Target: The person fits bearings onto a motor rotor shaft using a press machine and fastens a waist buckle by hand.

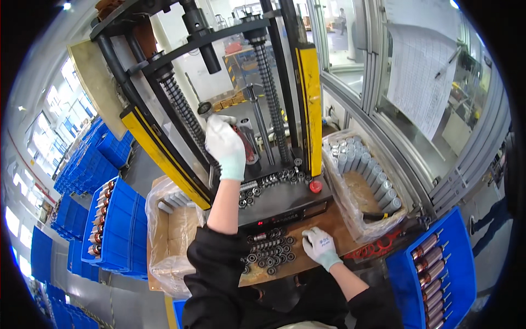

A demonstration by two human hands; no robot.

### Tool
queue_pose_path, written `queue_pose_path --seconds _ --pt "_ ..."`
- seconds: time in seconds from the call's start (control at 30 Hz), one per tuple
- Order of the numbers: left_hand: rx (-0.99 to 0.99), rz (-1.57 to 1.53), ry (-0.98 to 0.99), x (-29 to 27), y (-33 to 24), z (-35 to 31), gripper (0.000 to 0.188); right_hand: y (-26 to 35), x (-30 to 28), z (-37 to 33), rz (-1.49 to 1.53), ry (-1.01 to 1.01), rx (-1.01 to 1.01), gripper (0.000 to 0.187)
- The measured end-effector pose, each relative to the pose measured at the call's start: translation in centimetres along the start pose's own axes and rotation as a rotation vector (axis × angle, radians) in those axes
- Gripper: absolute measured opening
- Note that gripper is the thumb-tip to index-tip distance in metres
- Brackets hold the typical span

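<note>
My left hand (pixel 224 143), in a white glove, reaches up into the frame of a black press (pixel 212 37). Its fingers look curled, and what they may grip is hidden. Close beside the fingertips is a dark, round-ended part (pixel 204 108). Just right of that hand, a reddish, upright cylindrical piece (pixel 250 151) stands partly covered by the glove. My right hand (pixel 319 245), also gloved, rests on the wooden tabletop (pixel 334 222) with loosely bent fingers and nothing visible in them. Several small ring bearings (pixel 272 253) lie in rows to its left.
More bearings (pixel 276 178) line the press base, near a red button (pixel 315 186). Yellow-faced bars (pixel 310 109) flank the opening. A lined box of grey cylinders (pixel 359 159) stands right, another lined box (pixel 174 233) left. Blue crates (pixel 118 233) hold copper-wound armatures (pixel 433 274) on both sides.
</note>
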State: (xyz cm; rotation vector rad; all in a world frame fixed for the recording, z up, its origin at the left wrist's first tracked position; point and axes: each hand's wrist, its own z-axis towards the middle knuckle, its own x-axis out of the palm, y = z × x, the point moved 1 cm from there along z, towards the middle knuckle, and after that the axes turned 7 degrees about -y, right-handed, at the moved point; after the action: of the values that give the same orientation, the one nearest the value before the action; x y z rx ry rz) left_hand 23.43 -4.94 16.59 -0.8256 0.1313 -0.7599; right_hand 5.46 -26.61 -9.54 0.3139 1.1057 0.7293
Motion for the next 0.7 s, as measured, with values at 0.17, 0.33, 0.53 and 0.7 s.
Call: queue_pose_path --seconds 0.17,0.33,0.53,0.7 --pt "-0.033 0.212 0.006 3.8 2.5 1.3 0.049 -0.4 0.5 0.0 0.015 -0.003 0.009 0.016" --pt "-0.052 0.294 0.06 5.1 3.1 1.5 0.051 -0.6 0.0 0.4 0.048 0.048 0.057 0.017" --pt "-0.102 0.385 0.084 5.4 2.5 1.7 0.057 -0.5 0.0 0.6 0.044 0.067 0.104 0.015" --pt "-0.089 0.333 0.062 5.7 3.2 2.7 0.059 0.1 0.1 0.8 0.061 0.053 0.099 0.015"
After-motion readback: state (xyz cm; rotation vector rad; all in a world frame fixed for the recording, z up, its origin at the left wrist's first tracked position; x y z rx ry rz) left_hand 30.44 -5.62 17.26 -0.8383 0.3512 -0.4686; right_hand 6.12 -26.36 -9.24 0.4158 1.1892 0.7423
